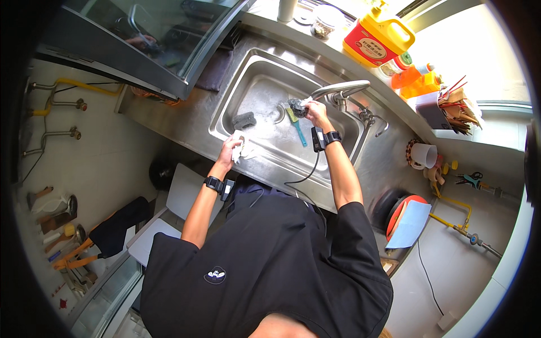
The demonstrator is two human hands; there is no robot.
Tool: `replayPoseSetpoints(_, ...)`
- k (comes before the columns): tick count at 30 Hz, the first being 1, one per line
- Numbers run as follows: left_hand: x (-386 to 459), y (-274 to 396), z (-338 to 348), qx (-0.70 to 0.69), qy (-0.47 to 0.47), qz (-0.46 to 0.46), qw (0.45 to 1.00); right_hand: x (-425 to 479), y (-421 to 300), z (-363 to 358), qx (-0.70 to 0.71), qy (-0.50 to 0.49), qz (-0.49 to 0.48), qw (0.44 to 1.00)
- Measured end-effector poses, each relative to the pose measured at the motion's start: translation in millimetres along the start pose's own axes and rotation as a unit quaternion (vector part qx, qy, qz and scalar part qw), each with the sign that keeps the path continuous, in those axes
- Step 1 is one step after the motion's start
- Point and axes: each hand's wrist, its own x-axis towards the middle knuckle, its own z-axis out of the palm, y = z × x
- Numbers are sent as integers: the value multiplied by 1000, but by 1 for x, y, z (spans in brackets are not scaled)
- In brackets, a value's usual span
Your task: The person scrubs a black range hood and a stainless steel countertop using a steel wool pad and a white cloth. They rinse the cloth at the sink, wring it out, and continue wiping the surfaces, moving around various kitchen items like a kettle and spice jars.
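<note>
A steel sink [262, 91] lies before me. My right hand [317, 112] grips a dark grey scouring pad [297, 108] right by the end of the faucet spout [338, 88]; a whitish patch there could be water or foam. Below the pad, a brush [299, 132] with a teal handle and yellow-green bristles rests on the sink floor, close to the drain [279, 114]. At the sink's near left edge, my left hand [227, 151] holds a crumpled white cloth or paper [239, 148]. Just beyond it sits a grey sponge [244, 121] in the sink.
On the sill stand a yellow detergent jug [377, 37], a glass jar [326, 23], orange bottles [416, 82] and a utensil holder [433, 110]. A glass-paned frame [169, 46] reaches over the counter at upper left. A dark cable [310, 175] hangs from my right wrist device.
</note>
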Motion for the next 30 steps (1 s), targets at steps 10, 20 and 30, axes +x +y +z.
replayPoseSetpoints(10,22,9,-10,-22,-35,-33,999,10,-4,13,42,41,86,995)
replayPoseSetpoints(20,49,19,2,-18,-21,-49,998,47,24,18,20,80,87,993)
replayPoseSetpoints(30,75,26,12,2,-9,-76,997,59,70,8,-242,134,-104,955)
